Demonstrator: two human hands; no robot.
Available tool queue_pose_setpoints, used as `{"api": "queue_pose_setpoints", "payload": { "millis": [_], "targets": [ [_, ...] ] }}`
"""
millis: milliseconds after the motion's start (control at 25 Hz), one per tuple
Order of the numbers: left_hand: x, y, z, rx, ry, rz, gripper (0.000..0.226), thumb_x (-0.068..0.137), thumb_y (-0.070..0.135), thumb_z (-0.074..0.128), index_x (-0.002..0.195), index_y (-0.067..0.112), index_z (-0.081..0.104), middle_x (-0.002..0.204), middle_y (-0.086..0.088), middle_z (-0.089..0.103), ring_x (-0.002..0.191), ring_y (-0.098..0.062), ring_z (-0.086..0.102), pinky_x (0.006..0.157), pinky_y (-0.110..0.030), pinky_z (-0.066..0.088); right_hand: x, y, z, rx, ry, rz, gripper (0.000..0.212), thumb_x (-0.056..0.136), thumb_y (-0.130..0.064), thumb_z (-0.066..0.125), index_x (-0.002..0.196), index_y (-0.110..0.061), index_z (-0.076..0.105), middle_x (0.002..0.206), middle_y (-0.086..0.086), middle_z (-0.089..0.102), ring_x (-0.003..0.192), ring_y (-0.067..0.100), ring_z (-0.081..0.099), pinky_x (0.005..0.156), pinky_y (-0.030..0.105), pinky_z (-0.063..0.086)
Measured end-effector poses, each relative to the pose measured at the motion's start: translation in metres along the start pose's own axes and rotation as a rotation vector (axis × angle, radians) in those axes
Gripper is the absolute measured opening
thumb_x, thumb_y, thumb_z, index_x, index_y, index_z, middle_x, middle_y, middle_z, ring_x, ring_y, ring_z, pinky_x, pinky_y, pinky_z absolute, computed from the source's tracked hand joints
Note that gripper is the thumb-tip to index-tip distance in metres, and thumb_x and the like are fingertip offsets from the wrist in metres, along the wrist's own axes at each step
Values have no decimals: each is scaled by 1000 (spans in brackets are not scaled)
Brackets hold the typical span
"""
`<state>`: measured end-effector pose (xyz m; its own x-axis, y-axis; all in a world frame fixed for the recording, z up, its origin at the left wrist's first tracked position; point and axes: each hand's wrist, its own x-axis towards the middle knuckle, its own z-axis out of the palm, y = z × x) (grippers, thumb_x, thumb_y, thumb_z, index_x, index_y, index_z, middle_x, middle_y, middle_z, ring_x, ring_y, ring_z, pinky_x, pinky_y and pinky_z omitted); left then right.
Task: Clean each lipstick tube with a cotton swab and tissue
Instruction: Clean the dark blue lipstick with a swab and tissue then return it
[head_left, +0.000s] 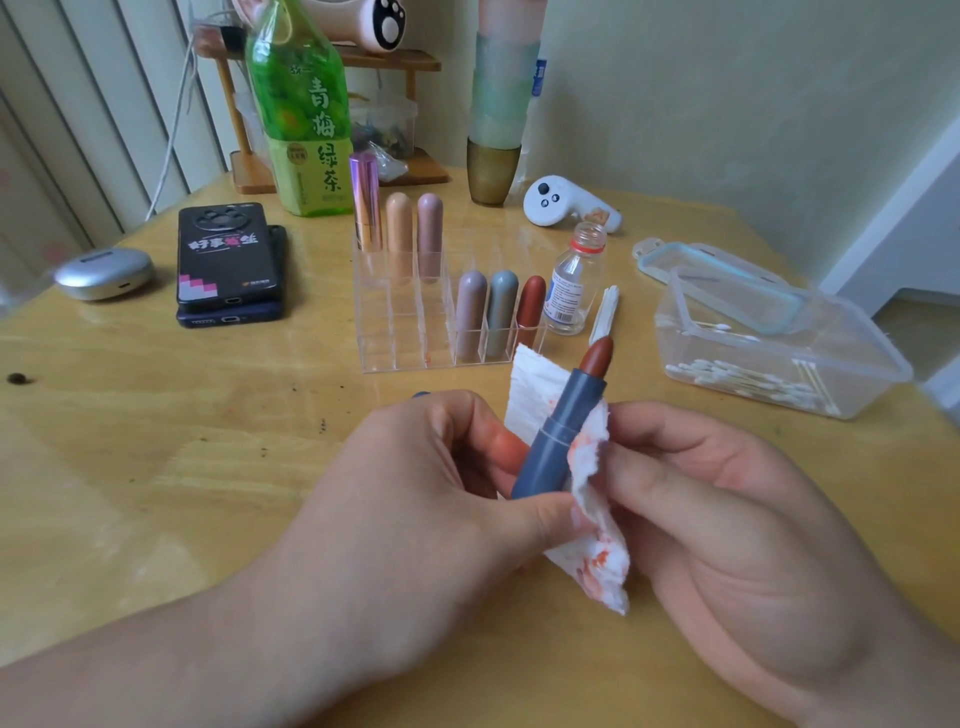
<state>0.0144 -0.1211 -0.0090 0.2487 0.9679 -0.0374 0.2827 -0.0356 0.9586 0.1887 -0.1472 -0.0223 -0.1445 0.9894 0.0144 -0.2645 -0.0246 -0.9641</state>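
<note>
My left hand (431, 499) grips the base of an uncapped blue-grey lipstick tube (558, 436), tilted up to the right with its brick-red stick out. My right hand (727, 499) pinches a white tissue (587, 519), stained red, against the tube's right side. Behind them a clear acrylic organizer (395, 332) holds several capped lipsticks: purple-metallic, orange and pink at the back, mauve, grey and red at the front. A clear plastic box (779, 353) at the right contains cotton swabs (743, 379). A small open bottle (574, 280) stands beside the organizer.
Two stacked phones (228, 265) and a silver earbud case (104, 273) lie at the left. A green tea bottle (301, 119), a stack of cups (498, 104) and a white controller (566, 202) stand at the back. The box lid (722, 280) leans on the box.
</note>
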Motion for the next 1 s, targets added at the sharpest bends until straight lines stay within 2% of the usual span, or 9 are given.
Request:
{"api": "queue_pose_setpoints", "payload": {
  "millis": [80,160,280,440,560,720,800,920,1000],
  "targets": [
    [-2,1,1,26,3,-2,49,47,52,92,80,28,64,60,0,70,56,-22,67,52,-27,49,1,3,-1,63,0,52,37,71,-26,83,94,0,71,84,24,66,71,32,62,55,36,49],
    [-1,-2,1,-5,-13,-2,47,48,48,93,79,25,66,63,-1,72,57,-19,69,56,-24,54,2,2,-1,157,-22,87,37,71,-20,82,97,4,69,91,29,66,79,34,65,63,36,55],
    [4,-7,1,-205,-148,-19,44,52,43,91,82,17,72,76,-10,76,71,-29,74,80,-52,59,3,-1,-2,217,-59,102,37,71,-18,81,99,3,69,97,33,66,85,39,62,70,43,56],
    [4,-9,1,-264,-278,-12,31,64,33,87,89,17,77,83,-10,77,79,-28,75,91,-52,54,4,0,-5,195,-72,123,25,82,-12,66,99,5,66,93,31,58,86,41,48,72,45,46],
    [6,-12,0,-269,-316,-18,27,68,31,84,90,15,78,84,-11,77,78,-26,75,89,-48,57,6,-2,-7,206,-117,141,32,81,-13,71,102,8,62,92,30,53,81,40,49,67,43,46],
    [7,-8,-1,-556,-529,-112,27,84,18,67,97,-4,75,96,-21,73,73,-16,66,77,-29,56,7,-6,-11,309,-181,133,37,82,-10,71,107,12,57,84,22,59,70,33,59,63,41,45],
    [7,-9,0,-563,-492,-111,26,82,17,67,95,-5,75,97,-26,72,70,-16,63,71,-27,55,8,-8,-12,320,-191,136,43,84,-8,68,109,22,47,90,33,55,73,40,55,68,44,47],
    [6,-11,2,-431,-414,-13,21,76,22,78,88,4,76,88,-23,74,73,-31,68,67,-30,53,8,-8,-11,248,-200,101,52,86,-9,66,112,28,40,107,58,38,83,60,40,74,57,33],
    [5,-12,0,-381,-345,19,27,63,27,87,80,11,75,80,-18,74,70,-31,68,61,-32,53,8,-6,-9,255,-255,66,50,89,-7,61,115,29,40,119,55,41,96,60,42,80,61,33]
  ]
}}
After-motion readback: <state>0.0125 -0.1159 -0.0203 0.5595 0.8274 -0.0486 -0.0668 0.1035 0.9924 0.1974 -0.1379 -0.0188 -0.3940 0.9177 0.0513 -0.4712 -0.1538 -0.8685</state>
